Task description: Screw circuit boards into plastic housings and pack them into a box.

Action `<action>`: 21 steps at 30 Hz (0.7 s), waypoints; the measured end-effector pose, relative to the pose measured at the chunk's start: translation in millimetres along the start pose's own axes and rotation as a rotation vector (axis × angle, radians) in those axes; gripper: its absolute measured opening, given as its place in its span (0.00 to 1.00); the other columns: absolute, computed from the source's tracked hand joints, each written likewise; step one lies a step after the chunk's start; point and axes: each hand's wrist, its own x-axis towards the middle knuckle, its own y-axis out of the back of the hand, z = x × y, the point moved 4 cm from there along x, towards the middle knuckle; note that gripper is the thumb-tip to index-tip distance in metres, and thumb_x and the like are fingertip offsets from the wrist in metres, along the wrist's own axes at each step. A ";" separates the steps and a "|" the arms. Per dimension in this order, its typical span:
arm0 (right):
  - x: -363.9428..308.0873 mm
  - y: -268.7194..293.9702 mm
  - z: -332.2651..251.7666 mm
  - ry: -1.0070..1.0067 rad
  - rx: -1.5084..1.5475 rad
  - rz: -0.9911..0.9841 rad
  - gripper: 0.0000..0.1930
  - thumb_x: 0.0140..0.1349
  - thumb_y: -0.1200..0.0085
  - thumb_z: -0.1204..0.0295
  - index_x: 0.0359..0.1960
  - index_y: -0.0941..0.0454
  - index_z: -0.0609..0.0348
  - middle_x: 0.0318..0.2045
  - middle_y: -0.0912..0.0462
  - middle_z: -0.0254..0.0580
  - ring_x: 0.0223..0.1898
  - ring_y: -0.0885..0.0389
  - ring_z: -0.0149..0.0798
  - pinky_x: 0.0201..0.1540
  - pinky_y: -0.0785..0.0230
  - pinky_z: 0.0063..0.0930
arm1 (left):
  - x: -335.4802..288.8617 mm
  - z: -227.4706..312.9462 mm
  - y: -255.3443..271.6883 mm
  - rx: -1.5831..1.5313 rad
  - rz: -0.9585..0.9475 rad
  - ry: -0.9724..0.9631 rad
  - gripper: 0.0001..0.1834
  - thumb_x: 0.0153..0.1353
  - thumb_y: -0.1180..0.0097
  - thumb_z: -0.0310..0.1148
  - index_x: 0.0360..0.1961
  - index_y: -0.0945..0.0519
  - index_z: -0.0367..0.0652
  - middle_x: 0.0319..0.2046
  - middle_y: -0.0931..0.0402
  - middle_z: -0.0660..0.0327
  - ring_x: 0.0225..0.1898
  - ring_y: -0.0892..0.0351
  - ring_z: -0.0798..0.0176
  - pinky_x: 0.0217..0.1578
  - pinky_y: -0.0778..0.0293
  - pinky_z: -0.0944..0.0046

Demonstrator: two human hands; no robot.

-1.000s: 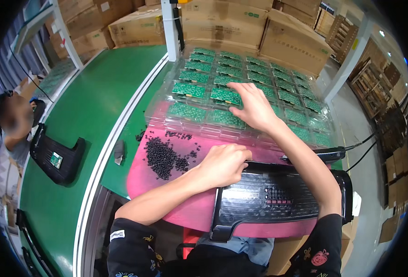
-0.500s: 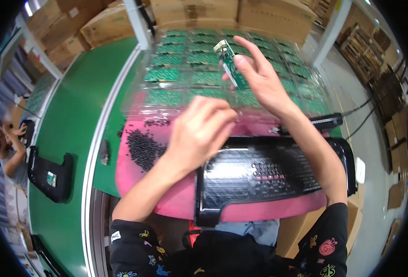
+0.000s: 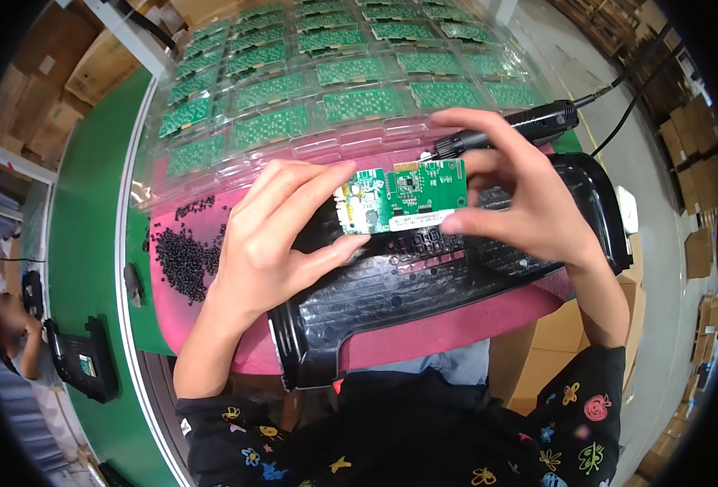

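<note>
A green circuit board [image 3: 416, 195] with a white label strip and pale connectors at its left end is held level between my two hands. My left hand [image 3: 282, 227] pinches its left end between thumb and fingers. At its right end my right hand [image 3: 521, 195] grips the edge, thumb at the lower corner. Beneath the board lies a black plastic housing [image 3: 375, 300] with a ribbed inner face, partly hidden by the board and my hands. Behind my right hand rests a black electric screwdriver [image 3: 538, 122] with a cord.
A clear plastic tray [image 3: 310, 146] holding rows of green boards covers the back. Small black screws [image 3: 184, 264] lie heaped on the pink mat [image 3: 424, 329] at left. Across the green table [image 3: 91, 268], another person sits by a second black housing [image 3: 83, 365]. Cardboard boxes stand around.
My right hand has brought the circuit board down and nearer from above the tray, turning it level. My left hand has taken hold of its other end. The view has shifted.
</note>
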 end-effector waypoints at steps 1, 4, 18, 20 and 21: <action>-7.5 3.0 1.3 -0.051 0.045 0.001 0.31 0.50 0.30 0.74 0.56 0.30 0.61 0.34 0.17 0.38 0.35 0.21 0.25 0.39 0.29 0.21 | 0.0 1.0 -1.1 -0.004 -0.003 0.006 0.32 0.37 0.25 0.30 0.48 0.20 0.33 0.38 0.21 0.52 0.40 0.21 0.52 0.41 0.24 0.59; -27.3 10.5 14.9 0.018 -0.086 0.066 0.32 0.47 0.29 0.76 0.55 0.29 0.61 0.39 0.16 0.41 0.39 0.18 0.30 0.43 0.27 0.24 | 3.0 4.8 -9.5 -0.101 -0.068 0.031 0.33 0.38 0.25 0.31 0.48 0.20 0.34 0.38 0.21 0.52 0.39 0.21 0.54 0.39 0.24 0.61; -50.5 -0.2 46.3 0.134 -0.394 -0.063 0.27 0.42 0.28 0.69 0.46 0.24 0.58 0.51 0.26 0.43 0.53 0.31 0.50 0.56 0.37 0.40 | -3.4 13.5 -40.5 -0.133 -0.517 0.122 0.28 0.37 0.26 0.40 0.39 0.21 0.39 0.36 0.23 0.59 0.37 0.23 0.53 0.37 0.25 0.59; -49.9 -2.3 46.8 0.128 -0.413 -0.051 0.27 0.43 0.28 0.69 0.47 0.24 0.59 0.51 0.26 0.43 0.53 0.31 0.51 0.56 0.37 0.41 | -3.1 12.0 -42.8 -0.052 -0.520 0.146 0.28 0.38 0.26 0.41 0.40 0.21 0.39 0.37 0.24 0.59 0.38 0.24 0.53 0.38 0.26 0.58; -50.3 -2.4 46.1 0.127 -0.437 -0.041 0.27 0.44 0.29 0.69 0.47 0.25 0.60 0.51 0.27 0.44 0.54 0.31 0.51 0.57 0.37 0.41 | -3.3 12.1 -44.3 -0.042 -0.541 0.156 0.29 0.38 0.27 0.42 0.41 0.22 0.39 0.38 0.25 0.59 0.39 0.25 0.53 0.38 0.26 0.58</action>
